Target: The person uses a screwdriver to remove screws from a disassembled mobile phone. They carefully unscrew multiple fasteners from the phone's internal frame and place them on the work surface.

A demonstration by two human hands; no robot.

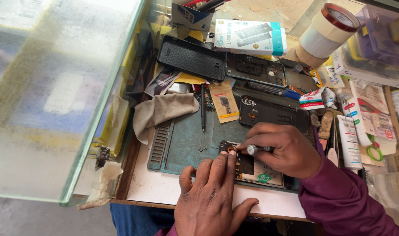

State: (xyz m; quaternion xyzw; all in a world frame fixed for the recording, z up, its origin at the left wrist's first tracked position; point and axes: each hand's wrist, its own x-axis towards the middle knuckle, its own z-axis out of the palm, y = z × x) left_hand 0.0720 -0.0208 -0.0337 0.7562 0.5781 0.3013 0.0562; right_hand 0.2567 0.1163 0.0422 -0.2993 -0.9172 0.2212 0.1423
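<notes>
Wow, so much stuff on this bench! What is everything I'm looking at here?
opened phone: one, dark, on the mat under both hands
work mat: one, grey-green, bench centre
cloth: one, grey-beige, mat's left
phone case: one, black, behind the mat
battery box: one, white and teal, rear
tape rolls: stacked, cream, rear right
glass pane: one, left
left hand: pressing the phone
right hand: holding a screwdriver

A cluttered workbench (151, 188) carries a grey-green repair mat (184, 146) at its centre. On the mat lie an opened phone (254, 168) near, tweezers (203, 114) and a grey cloth (162, 110) to the left. Farther back sit a black phone case (191, 57), a boxed battery (250, 37) and tape rolls (324, 32) far right.
</notes>
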